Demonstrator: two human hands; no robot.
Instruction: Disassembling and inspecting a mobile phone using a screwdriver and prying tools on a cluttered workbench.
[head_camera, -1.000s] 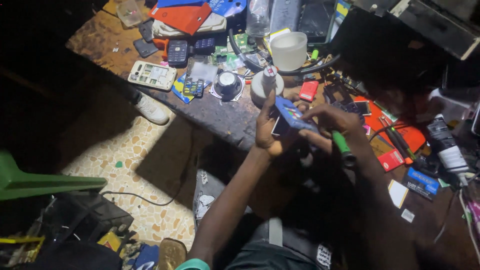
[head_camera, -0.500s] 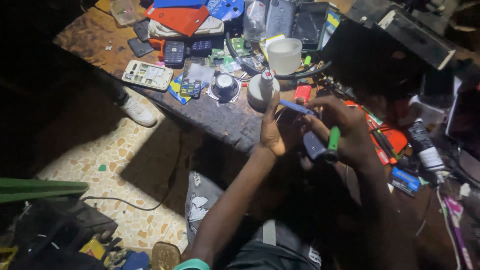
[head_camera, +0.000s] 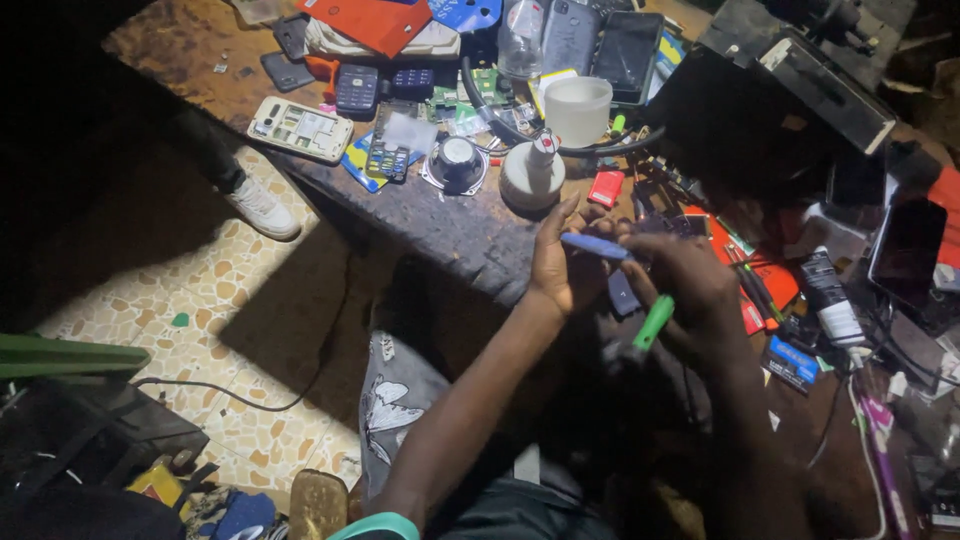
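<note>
My left hand (head_camera: 556, 268) holds a thin blue phone part (head_camera: 596, 246) edge-on just above the front edge of the worn workbench (head_camera: 440, 222). My right hand (head_camera: 688, 292) grips a green-handled tool (head_camera: 652, 324) and also touches the blue part from the right. Both hands meet over the bench edge, above my lap. A dark small piece (head_camera: 622, 293) shows between the two hands; what it is cannot be made out.
The bench holds several phones and boards, a white cup (head_camera: 578, 108), a round white bottle (head_camera: 532, 176), a small speaker (head_camera: 456, 164), a red piece (head_camera: 606, 188) and a glue tube (head_camera: 830, 298). Another person's white shoe (head_camera: 262, 208) stands on the tiled floor at left.
The blue part has turned from face-up to edge-on in my left hand. The right hand with the green tool has stayed close against it. The view has shifted slightly.
</note>
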